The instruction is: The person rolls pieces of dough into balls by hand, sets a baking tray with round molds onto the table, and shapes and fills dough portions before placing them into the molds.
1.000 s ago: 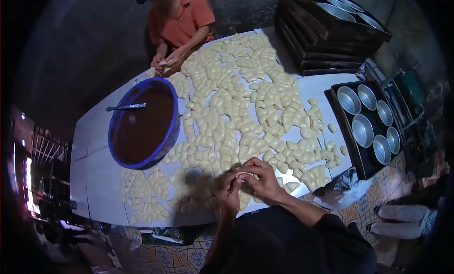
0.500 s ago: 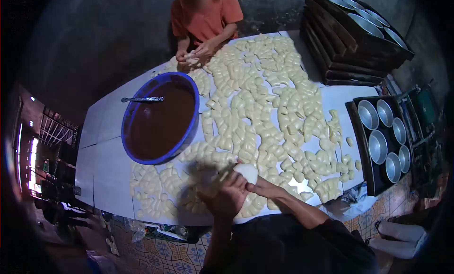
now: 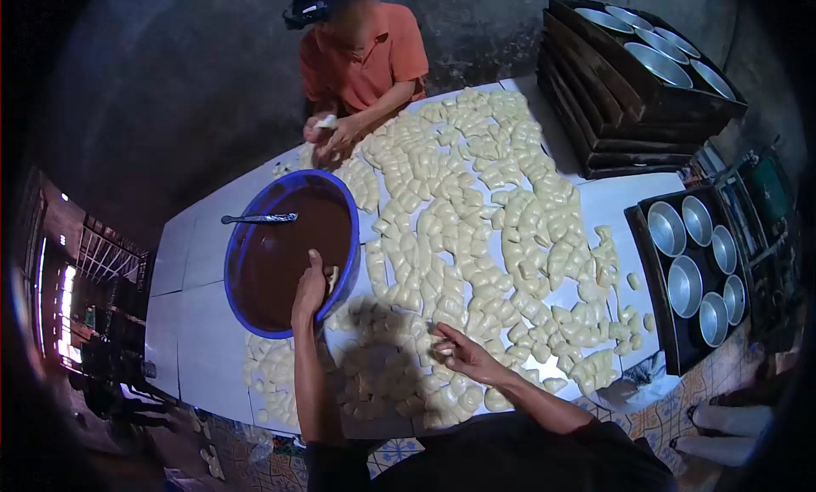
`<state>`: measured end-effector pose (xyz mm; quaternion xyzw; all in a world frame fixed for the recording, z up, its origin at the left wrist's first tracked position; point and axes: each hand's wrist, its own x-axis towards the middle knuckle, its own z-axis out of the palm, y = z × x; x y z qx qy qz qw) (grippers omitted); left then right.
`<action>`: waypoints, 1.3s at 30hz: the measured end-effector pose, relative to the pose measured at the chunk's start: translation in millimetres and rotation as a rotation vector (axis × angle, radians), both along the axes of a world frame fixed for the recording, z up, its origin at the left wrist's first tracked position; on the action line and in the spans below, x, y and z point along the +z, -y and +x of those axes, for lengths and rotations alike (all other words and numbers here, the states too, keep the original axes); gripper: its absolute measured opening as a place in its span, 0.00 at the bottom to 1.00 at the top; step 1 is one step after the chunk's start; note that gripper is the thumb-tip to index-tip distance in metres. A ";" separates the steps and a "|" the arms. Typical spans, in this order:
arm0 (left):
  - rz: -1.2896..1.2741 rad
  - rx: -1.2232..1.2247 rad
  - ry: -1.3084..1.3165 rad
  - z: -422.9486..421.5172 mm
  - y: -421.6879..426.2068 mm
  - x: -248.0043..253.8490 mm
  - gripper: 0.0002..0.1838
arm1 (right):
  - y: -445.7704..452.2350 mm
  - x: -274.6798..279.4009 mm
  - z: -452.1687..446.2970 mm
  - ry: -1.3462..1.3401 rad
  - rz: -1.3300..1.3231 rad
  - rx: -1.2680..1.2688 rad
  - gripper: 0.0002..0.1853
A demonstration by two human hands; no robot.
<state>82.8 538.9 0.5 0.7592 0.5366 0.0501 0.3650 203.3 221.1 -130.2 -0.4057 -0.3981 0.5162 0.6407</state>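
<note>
My left hand (image 3: 309, 295) is at the right rim of a blue bowl (image 3: 232, 281) of smooth brown filling (image 3: 276, 271), thumb raised. A narrow pale edge of a dough piece (image 3: 332, 277) shows at its fingers, which are partly hidden. My right hand (image 3: 467, 358) hovers low over the shaped dough pieces (image 3: 442, 229), fingers half bent and apart. I cannot make out anything held in it. A metal-handled utensil (image 3: 259, 218) lies across the bowl's left side, its handle past the rim.
Across the table, a person in an orange shirt (image 3: 365, 59) handles a pale dough piece. Dark trays (image 3: 629, 110) with round tins are stacked at the back right. Another tray (image 3: 671, 322) of round tins (image 3: 684, 285) stands at the right edge.
My hands have come apart from the white dough ball they held together. The left moved up and left to the bowl; the right shifted slightly right. The view has tilted up a little.
</note>
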 end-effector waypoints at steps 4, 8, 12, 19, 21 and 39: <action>0.385 0.009 -0.189 5.2 63.0 22.9 0.38 | -3.6 16.6 -4.5 -0.038 -0.009 -0.031 0.39; -0.205 0.194 0.520 -20.6 118.1 -15.9 0.35 | -9.4 23.4 -13.3 -0.568 -0.155 -0.002 0.31; -0.914 0.360 1.013 -9.4 221.4 -24.5 0.31 | 10.5 8.7 -16.7 -0.831 -0.328 -0.077 0.18; -0.814 0.088 0.956 -7.0 284.9 -28.6 0.23 | 70.6 49.2 -13.7 0.752 -0.005 -0.468 0.17; -0.687 -0.073 0.793 -9.6 291.6 -25.2 0.24 | 85.2 51.6 -4.6 0.907 0.095 -0.484 0.16; -0.703 -0.213 0.754 8.1 317.4 -51.4 0.10 | 125.2 85.4 -12.1 0.509 -0.016 -0.645 0.08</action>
